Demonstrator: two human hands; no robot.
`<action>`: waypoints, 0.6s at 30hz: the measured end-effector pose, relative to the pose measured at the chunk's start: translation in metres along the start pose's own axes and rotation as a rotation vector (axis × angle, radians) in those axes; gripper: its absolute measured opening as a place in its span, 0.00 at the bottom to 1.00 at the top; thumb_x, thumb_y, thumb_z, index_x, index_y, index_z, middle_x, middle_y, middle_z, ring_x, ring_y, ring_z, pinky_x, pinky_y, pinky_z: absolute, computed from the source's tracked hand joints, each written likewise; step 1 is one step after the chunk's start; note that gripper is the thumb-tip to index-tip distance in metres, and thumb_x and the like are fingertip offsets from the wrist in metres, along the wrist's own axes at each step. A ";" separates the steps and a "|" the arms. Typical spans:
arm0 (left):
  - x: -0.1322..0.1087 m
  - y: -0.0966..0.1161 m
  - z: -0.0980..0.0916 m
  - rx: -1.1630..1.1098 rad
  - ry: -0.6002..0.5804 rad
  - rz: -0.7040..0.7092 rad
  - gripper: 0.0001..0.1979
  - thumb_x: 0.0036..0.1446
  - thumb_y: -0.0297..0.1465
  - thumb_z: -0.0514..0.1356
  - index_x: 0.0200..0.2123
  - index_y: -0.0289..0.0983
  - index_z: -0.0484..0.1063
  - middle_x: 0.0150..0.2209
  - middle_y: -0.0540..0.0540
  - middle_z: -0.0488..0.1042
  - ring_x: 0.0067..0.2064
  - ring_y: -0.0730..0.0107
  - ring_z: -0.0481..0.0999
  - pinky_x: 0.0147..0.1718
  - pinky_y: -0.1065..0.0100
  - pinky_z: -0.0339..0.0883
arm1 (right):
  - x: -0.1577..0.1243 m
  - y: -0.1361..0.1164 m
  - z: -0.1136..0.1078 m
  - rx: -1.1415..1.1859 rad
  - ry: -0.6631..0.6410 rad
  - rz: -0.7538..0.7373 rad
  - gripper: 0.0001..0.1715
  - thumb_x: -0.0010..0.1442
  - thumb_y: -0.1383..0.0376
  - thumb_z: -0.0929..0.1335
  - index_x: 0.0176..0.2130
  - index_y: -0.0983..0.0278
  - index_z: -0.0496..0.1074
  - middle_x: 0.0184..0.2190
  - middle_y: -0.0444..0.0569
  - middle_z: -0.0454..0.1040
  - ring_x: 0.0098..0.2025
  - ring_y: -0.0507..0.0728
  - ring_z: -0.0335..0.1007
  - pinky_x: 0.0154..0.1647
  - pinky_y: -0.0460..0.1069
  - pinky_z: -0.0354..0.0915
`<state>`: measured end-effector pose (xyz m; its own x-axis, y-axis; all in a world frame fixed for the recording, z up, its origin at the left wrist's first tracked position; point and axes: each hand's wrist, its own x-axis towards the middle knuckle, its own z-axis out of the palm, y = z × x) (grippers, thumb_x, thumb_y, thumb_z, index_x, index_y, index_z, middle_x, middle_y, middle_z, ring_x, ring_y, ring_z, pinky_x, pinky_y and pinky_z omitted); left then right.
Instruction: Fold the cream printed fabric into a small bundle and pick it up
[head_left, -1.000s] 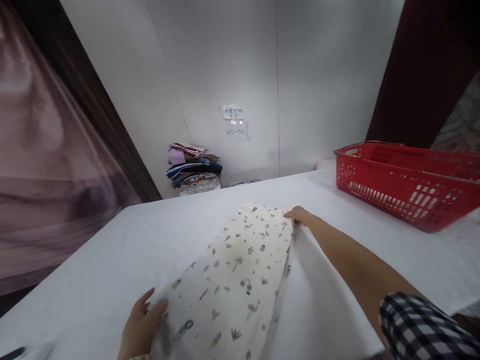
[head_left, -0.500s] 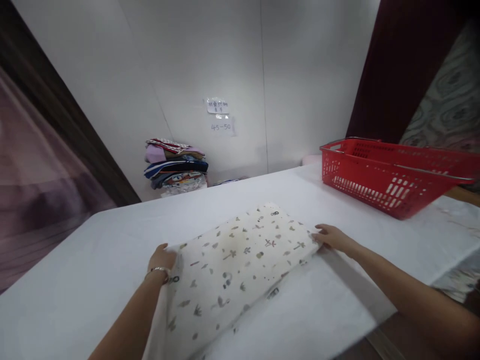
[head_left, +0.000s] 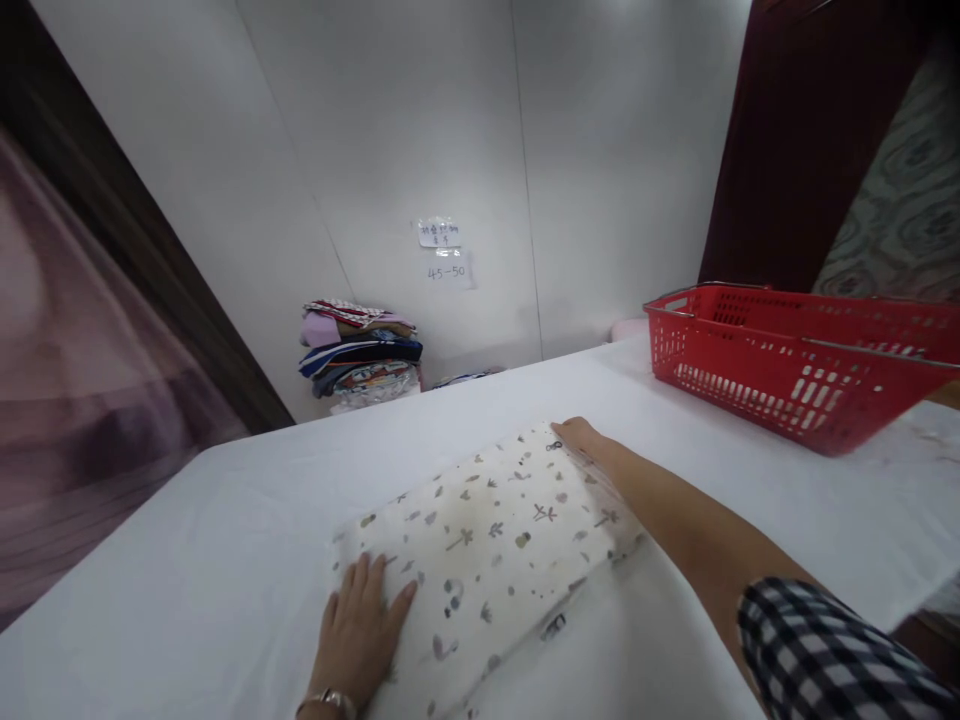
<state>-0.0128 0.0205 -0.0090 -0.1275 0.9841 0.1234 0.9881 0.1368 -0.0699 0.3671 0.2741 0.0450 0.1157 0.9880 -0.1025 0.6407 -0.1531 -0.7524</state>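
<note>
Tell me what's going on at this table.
A person is pressing a folded printed cloth flat on the white table. The left hand lies palm-down on its near corner, and the right hand rests on its far corner. A red basket sits on the table to the right. A stack of folded clothes stands by the wall.

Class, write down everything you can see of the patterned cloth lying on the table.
The patterned cloth is cream-white, soft-looking fabric printed with small scattered motifs in grey, tan and green. It is folded into a thick oblong and lies flat, at a slant, on the white-covered table. The left hand lies flat on its near corner, and the right hand rests on its far corner.
</note>
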 end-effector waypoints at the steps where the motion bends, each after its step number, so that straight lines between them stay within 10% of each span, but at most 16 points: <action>1: -0.001 -0.003 0.001 0.019 -0.010 0.007 0.26 0.57 0.38 0.48 0.57 0.38 0.66 0.64 0.40 0.57 0.66 0.51 0.49 0.59 0.49 0.49 | 0.004 -0.001 0.003 0.004 0.011 0.000 0.13 0.54 0.60 0.68 0.32 0.68 0.76 0.34 0.55 0.78 0.38 0.58 0.73 0.35 0.47 0.63; 18: -0.022 -0.003 -0.007 0.028 0.071 0.193 0.20 0.55 0.31 0.52 0.50 0.48 0.72 0.64 0.47 0.57 0.68 0.52 0.35 0.61 0.45 0.43 | 0.042 -0.017 0.003 0.191 -0.134 0.265 0.25 0.46 0.56 0.75 0.38 0.72 0.74 0.42 0.64 0.74 0.45 0.68 0.70 0.39 0.56 0.67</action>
<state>-0.0119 -0.0023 -0.0046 0.0718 0.9820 0.1747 0.9907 -0.0500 -0.1263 0.3595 0.3187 0.0515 0.1503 0.9106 -0.3850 0.4464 -0.4100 -0.7954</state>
